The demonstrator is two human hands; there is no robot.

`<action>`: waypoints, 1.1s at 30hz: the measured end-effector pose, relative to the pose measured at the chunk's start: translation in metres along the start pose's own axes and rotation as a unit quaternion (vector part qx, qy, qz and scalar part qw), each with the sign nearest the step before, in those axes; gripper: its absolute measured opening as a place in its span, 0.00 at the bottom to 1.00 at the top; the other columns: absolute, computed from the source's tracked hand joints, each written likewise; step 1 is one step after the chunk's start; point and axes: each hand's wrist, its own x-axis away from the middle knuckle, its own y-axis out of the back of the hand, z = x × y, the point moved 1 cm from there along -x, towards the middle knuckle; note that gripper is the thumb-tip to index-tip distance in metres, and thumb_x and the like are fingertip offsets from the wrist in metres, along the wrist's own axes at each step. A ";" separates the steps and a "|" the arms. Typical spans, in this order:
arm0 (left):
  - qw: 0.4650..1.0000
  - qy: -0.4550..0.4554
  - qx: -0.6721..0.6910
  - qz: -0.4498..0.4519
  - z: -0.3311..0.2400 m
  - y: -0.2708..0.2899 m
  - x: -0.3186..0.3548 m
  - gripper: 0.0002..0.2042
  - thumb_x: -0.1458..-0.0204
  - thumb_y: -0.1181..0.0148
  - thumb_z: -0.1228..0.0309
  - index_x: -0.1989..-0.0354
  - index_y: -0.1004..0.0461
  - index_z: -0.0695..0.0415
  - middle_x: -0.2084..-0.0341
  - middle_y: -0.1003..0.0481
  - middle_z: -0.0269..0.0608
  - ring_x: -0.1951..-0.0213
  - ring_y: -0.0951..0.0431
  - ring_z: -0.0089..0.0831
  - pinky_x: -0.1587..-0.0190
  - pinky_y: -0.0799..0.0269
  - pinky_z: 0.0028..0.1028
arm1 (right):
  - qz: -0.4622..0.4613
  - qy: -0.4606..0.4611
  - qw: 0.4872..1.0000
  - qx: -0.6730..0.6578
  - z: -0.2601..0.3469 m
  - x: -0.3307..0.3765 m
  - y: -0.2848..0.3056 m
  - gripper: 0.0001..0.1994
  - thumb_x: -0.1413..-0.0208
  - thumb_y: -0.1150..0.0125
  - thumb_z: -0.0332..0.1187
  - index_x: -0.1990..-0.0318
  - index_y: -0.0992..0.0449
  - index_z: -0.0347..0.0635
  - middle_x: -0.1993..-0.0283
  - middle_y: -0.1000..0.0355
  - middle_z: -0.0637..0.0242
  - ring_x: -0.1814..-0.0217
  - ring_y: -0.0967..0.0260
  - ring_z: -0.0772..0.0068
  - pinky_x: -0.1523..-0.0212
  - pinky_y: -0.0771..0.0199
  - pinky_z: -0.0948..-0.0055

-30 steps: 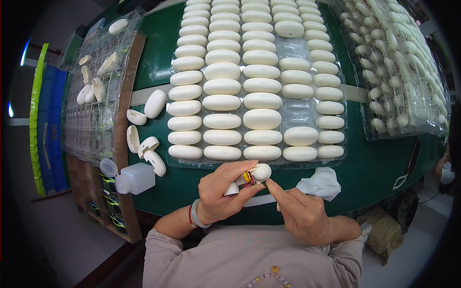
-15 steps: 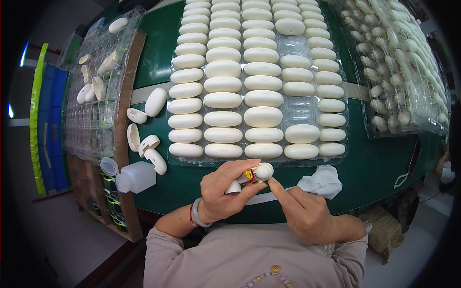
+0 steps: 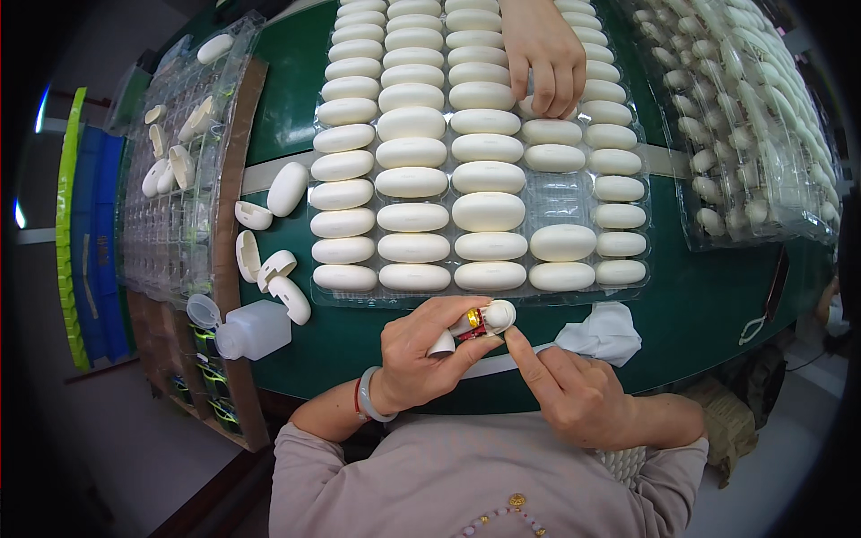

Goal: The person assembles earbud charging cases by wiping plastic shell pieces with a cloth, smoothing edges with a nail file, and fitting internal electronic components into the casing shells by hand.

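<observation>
Two hands on one white oval casing

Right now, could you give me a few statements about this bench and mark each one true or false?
1. The left hand holds a small white oval part with red and gold pieces showing. True.
2. The right hand grips the white plastic bottle. False: its index finger touches the white oval part, and the bottle lies apart near the table's left edge.
3. Another person's hand reaches onto the clear tray of white ovals from the far side. True.
4. Every pocket of that tray is filled. False: some pockets in its right half are empty.
5. A crumpled white cloth lies on the green table beside the right hand. True.
</observation>
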 end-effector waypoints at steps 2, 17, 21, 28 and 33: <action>1.000 0.004 -0.001 0.002 0.000 0.000 0.000 0.16 0.62 0.33 0.77 0.62 0.27 0.65 0.69 0.24 0.47 0.69 0.23 0.32 0.67 0.28 0.23 | 0.003 0.011 1.000 0.015 -0.001 0.000 -0.001 0.25 0.61 0.47 0.23 0.49 0.33 0.28 0.80 0.45 0.71 0.83 0.42 0.82 0.87 0.41 0.85; 0.965 0.190 0.177 0.031 0.008 0.001 0.008 0.17 0.59 0.33 0.71 0.60 0.27 0.64 0.71 0.24 0.37 0.71 0.28 0.16 0.69 0.32 0.16 | -0.145 -0.169 0.963 -0.152 -0.031 0.000 0.037 0.21 0.53 0.50 0.18 0.47 0.34 0.31 0.75 0.37 0.60 0.80 0.37 0.70 0.79 0.34 0.74; 0.916 0.277 0.285 0.059 0.007 0.000 0.011 0.17 0.57 0.34 0.71 0.59 0.27 0.63 0.70 0.24 0.36 0.71 0.28 0.15 0.71 0.31 0.16 | -0.154 -0.307 0.937 -0.070 -0.074 -0.007 0.046 0.18 0.45 0.56 0.21 0.46 0.36 0.34 0.69 0.35 0.56 0.72 0.35 0.64 0.69 0.33 0.71; 0.869 0.330 0.354 0.097 0.008 -0.001 0.008 0.17 0.53 0.38 0.72 0.56 0.31 0.65 0.69 0.25 0.40 0.70 0.23 0.24 0.72 0.28 0.19 | -0.136 -0.356 0.917 0.119 -0.176 -0.018 0.006 0.19 0.45 0.58 0.22 0.44 0.40 0.34 0.55 0.36 0.50 0.56 0.37 0.50 0.54 0.37 0.62; 0.821 0.383 0.411 0.102 -0.002 0.001 -0.004 0.17 0.49 0.44 0.70 0.52 0.34 0.65 0.65 0.27 0.42 0.68 0.23 0.28 0.72 0.26 0.19 | -0.103 -0.328 0.924 0.164 -0.180 -0.009 0.011 0.18 0.45 0.58 0.22 0.46 0.39 0.32 0.54 0.36 0.50 0.54 0.36 0.52 0.54 0.35 0.63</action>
